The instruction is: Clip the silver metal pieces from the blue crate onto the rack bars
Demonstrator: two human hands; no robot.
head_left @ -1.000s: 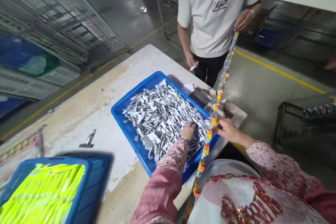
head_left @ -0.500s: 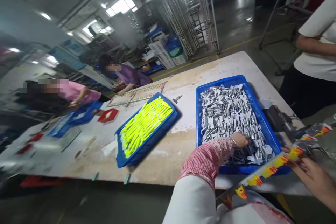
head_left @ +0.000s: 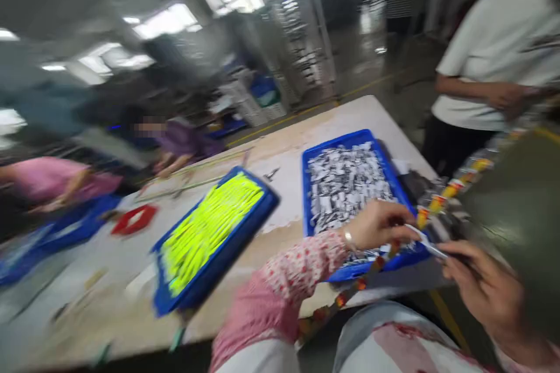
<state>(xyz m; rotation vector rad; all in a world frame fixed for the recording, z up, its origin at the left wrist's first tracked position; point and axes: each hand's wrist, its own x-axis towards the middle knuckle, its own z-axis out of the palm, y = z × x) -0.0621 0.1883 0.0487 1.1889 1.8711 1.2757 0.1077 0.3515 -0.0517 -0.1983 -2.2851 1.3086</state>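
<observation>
My left hand (head_left: 378,224), with a bracelet at the wrist, is above the near right part of a blue tray (head_left: 305,198). Its fingers are closed on one end of a slim silver piece with a white tab (head_left: 429,242). The other end is pinched by my right hand (head_left: 487,285), just beyond the tray's right corner. A strip with yellow and red pieces (head_left: 452,189) runs slantwise behind my hands; whether a finger also grips it is hidden. Many similar silver and white pieces (head_left: 345,180) fill the tray.
A second blue tray (head_left: 227,245) of bright yellow sticks (head_left: 210,227) stands left on the worktable (head_left: 280,262). Farther left lies a red item (head_left: 133,220). Two people sit across the table at left. A person in a white shirt (head_left: 494,58) stands at right.
My left hand has risen out of the tray with a silver piece and met my right hand. My right hand has moved from the strip's visible edge to that piece. The view has shifted.
</observation>
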